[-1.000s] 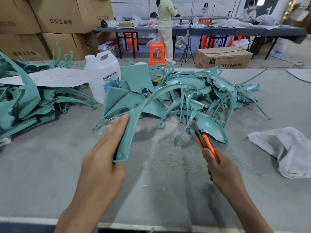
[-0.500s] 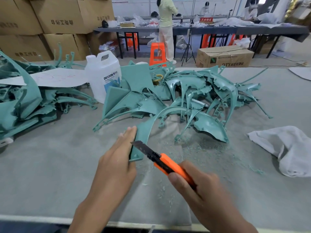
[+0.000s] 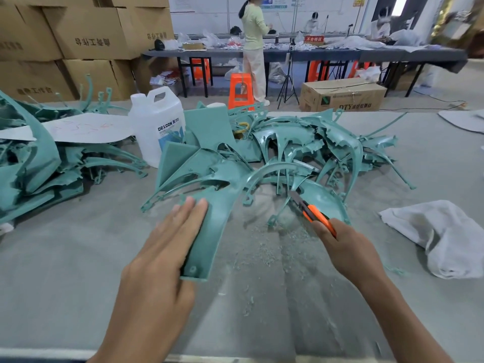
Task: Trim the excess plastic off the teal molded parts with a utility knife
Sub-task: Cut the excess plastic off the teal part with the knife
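So, closest to the near edge of the table [image 3: 78, 297] are the two hands; the left hand [image 3: 162, 260] has its fingers straight and together, laid along the left side of a long curved teal part [image 3: 212, 226], thumb out of sight so I can't say if it's hooked underneath; the part's blunt end points back at the near edge, and the rest arcs away to the right into the pile of teal parts [image 3: 301, 148] mid-table; the right hand [image 3: 348, 250] is wrapped around an orange utility knife [image 3: 315, 217], dark blade out, pointing away and to the left, tip at the rim of a rounded teal shell [image 3: 324, 203] in front of that pile, can't tell if it touches; it's well apart from the part at the left hand; between the hands the table is dusted with teal shavings [image 3: 262, 250]; toward the right edge lies a crumpled white cloth [image 3: 445, 239]; further back the pile itself is a big tangle with ragged edges; a second heap [image 3: 34, 163] sits at the left edge with a sheet of paper [image 3: 86, 127] on top; between the two stands a white jug [image 3: 159, 127] labelled DEXCON; past the far edge, stacked cardboard boxes [image 3: 86, 35] on the left, an orange stool [image 3: 239, 90], a carton [image 3: 343, 96] on the floor, and a person [image 3: 252, 30] in a pale top standing at a long dark table [image 3: 419, 57].
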Demonstrator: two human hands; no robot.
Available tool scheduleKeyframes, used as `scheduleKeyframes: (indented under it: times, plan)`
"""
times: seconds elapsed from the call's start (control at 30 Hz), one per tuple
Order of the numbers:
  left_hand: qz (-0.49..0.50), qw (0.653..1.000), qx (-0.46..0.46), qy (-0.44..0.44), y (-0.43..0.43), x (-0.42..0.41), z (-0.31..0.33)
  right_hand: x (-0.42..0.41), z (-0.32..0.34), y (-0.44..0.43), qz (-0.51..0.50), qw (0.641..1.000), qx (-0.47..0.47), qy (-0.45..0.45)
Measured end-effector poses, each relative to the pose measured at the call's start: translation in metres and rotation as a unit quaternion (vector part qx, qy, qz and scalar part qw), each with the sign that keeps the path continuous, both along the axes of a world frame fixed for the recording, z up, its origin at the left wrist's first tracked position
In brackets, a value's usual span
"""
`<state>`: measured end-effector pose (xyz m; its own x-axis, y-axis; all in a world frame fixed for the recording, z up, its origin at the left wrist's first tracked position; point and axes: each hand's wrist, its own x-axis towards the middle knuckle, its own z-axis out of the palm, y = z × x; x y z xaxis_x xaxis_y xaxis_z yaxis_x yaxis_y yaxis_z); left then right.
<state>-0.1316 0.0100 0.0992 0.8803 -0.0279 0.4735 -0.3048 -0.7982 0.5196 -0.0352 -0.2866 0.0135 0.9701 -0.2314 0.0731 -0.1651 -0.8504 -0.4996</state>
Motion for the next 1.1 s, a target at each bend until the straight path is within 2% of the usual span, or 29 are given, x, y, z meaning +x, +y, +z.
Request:
scheduleKeyframes:
  times: [0.07,0.17,0.23,0.37,0.53,0.6,0.7,0.8,0.87,0.93,1.0,1.1]
  plan:
    - [0.011,1.0,0.0,-0.001,0.002,0.002,-0.002,-0.006,-0.005,0.005,-0.012,0.996,0.081,-0.02]
    - [0.023,0.999,0.007,0.024,0.001,0.007,-0.011,-0.025,0.005,0.026,0.008,0.956,0.281,-0.082]
    - [0.028,0.999,0.016,0.038,-0.001,0.009,-0.017,-0.043,0.018,0.043,0.071,0.937,0.321,-0.115]
    - [0.025,0.998,0.033,0.044,0.0,0.013,-0.026,-0.076,0.042,0.071,0.197,0.921,0.319,-0.109]
    - [0.04,0.998,0.036,0.027,0.004,0.015,-0.03,-0.088,0.056,0.074,0.268,0.945,0.177,-0.061]
    - [0.017,0.999,0.043,0.0,0.008,0.012,-0.031,-0.08,0.059,0.071,0.247,0.957,0.126,-0.087]
    - [-0.012,0.998,0.047,-0.048,0.011,0.006,-0.03,-0.052,0.055,0.059,0.166,0.969,0.142,-0.112]
    - [-0.019,0.997,0.038,-0.069,0.013,0.003,-0.029,-0.017,0.04,0.034,0.088,0.987,0.098,-0.093]
    - [-0.009,0.997,-0.008,-0.081,0.014,0.002,-0.032,-0.001,0.026,0.021,0.04,0.995,0.075,-0.056]
    - [0.01,0.995,-0.057,-0.081,0.015,0.003,-0.036,0.002,0.018,0.018,0.007,0.991,0.121,-0.059]
    - [0.036,0.994,-0.085,-0.051,0.014,0.007,-0.041,-0.007,0.02,0.03,-0.004,0.97,0.219,-0.107]
    - [0.055,0.993,-0.109,-0.002,0.011,0.014,-0.048,-0.036,0.026,0.06,0.058,0.936,0.305,-0.168]
